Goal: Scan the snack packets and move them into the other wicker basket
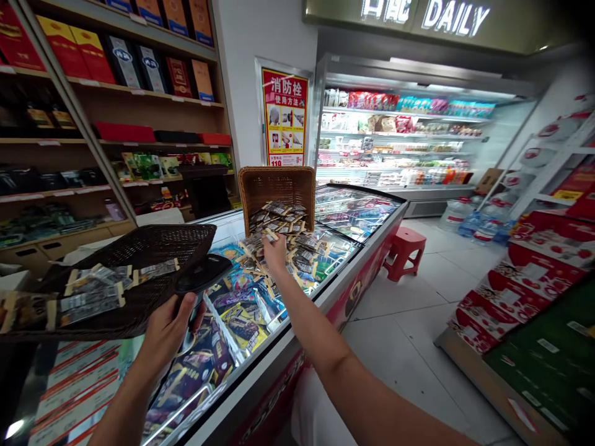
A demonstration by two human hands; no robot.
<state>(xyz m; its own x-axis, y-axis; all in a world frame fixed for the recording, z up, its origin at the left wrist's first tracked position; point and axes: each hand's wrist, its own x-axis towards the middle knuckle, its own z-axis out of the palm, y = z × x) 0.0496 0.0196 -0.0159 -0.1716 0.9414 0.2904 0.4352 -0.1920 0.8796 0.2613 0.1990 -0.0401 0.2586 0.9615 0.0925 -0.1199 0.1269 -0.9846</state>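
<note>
"Where's the packet (pixel 270 235)?"
"Before the tipped basket (pixel 276 176), pinched in your right hand (pixel 275 251); probably light and slippery, so hold its end. Your left hand (pixel 165 334) wraps the scanner (pixel 203 272)."

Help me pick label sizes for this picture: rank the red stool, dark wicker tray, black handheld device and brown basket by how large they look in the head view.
1. Dark wicker tray
2. Brown basket
Unranked, smallest: red stool and black handheld device; they look too alike to separate.
</note>
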